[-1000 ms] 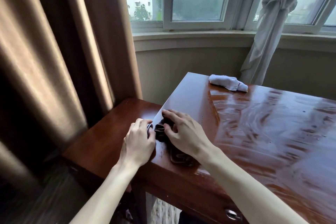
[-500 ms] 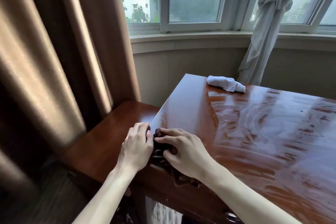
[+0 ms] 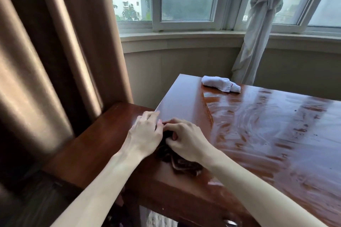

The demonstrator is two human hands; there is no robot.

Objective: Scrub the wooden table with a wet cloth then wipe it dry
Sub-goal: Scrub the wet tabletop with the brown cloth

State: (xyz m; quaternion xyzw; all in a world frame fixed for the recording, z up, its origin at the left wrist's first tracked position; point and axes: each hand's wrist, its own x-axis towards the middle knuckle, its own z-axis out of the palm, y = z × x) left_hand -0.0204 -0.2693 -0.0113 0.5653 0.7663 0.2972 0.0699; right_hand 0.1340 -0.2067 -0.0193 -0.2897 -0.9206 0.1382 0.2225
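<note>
Step in hand: the wet scrub, judging by the smeared film on the glossy reddish-brown wooden table [image 3: 258,134]; both hands work at its near left corner.
Wet cloth: a dark, crumpled brown cloth [image 3: 181,164] lies on the tabletop, bunched under the right palm and trailing out beside that wrist.
Right hand [image 3: 184,141]: fingers curled down, gripping the bunched cloth.
Left hand [image 3: 145,135]: touching the right hand's fingertips at the table edge, fingers bent onto the cloth's near end; how firmly it holds is hidden.
Dry cloth: a rolled white cloth [image 3: 220,84] sits well beyond both hands, at the far edge.
Dry strip: just ahead of the hands, the left margin looks unwetted.
Next move calls for: firm downward pressure and a push forward along that strip.
</note>
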